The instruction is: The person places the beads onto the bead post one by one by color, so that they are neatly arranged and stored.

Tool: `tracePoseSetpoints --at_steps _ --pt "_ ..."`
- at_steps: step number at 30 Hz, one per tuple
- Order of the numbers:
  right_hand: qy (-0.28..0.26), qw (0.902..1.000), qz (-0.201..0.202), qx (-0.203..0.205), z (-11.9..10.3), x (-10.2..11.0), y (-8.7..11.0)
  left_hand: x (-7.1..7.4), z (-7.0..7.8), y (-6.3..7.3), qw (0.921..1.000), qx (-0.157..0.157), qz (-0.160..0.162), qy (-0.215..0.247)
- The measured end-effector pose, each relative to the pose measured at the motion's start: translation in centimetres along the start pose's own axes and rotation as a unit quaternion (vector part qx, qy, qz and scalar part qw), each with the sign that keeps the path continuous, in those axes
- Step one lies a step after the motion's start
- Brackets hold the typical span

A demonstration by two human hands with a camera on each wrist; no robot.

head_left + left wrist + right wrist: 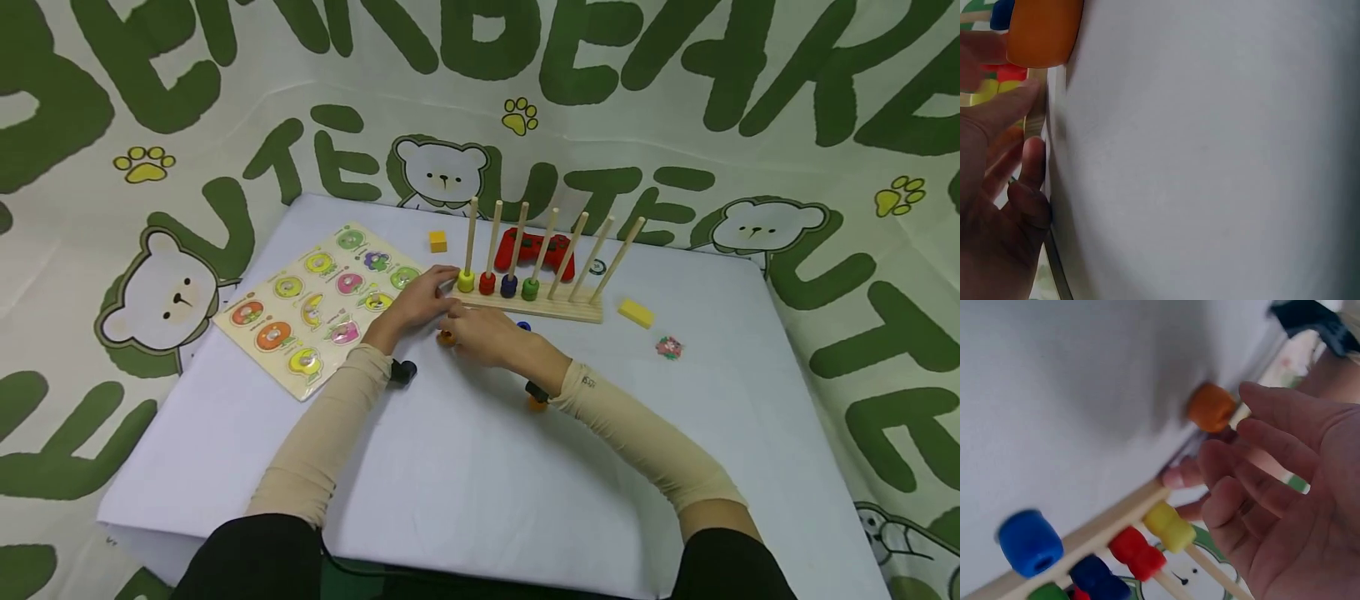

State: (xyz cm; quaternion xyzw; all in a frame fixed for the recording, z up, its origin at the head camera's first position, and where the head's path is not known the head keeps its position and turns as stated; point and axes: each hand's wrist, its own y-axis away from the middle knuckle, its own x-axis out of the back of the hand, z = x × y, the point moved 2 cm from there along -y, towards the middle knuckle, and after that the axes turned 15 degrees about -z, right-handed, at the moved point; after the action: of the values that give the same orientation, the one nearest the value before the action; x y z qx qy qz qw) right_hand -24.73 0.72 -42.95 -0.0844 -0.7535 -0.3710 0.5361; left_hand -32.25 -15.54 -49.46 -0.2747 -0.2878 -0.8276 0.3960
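A wooden peg stand [555, 307] carries yellow [466, 282], red [487, 284], dark blue [509, 287] and green [530, 289] beads on its left pegs; the three right pegs are bare. At the stand's left end, my left hand [417, 298] grips the base beside the yellow beads, thumb in front. My right hand [480, 333] is just in front of that end, palm toward the pegs. Close to its thumb tip, an orange bead [1211, 407] lies on the cloth, outside the loosely bent fingers. A blue bead [1029, 542] lies in front of the stand.
Another orange bead [537, 404] shows beneath the right wrist. Left of the stand lies a fruit puzzle board [300, 395]. Behind it are a red game controller [566, 260] and a yellow cube [437, 242]. A yellow block [636, 313] and a small pink-green piece [669, 347] lie right.
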Motion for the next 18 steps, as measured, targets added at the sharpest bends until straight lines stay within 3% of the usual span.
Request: tracePoseSetpoints --at_steps 5,10,14,18 --pt "0.020 0.9996 0.017 0.007 -0.1 -1.0 -1.1 0.0 0.2 0.0 0.9999 0.009 -0.009 0.005" --pt "0.007 0.9998 0.015 0.012 -0.1 -1.5 -0.6 0.1 0.1 0.0 0.9999 0.010 -0.002 0.007" --pt "-0.028 0.9991 0.030 0.006 0.8 -1.0 1.5 -0.1 0.0 0.1 0.9998 0.014 -0.001 0.011" --pt "-0.078 0.9897 0.119 -0.006 2.8 0.9 5.1 -0.1 0.0 0.1 0.9998 0.011 -0.001 0.014"
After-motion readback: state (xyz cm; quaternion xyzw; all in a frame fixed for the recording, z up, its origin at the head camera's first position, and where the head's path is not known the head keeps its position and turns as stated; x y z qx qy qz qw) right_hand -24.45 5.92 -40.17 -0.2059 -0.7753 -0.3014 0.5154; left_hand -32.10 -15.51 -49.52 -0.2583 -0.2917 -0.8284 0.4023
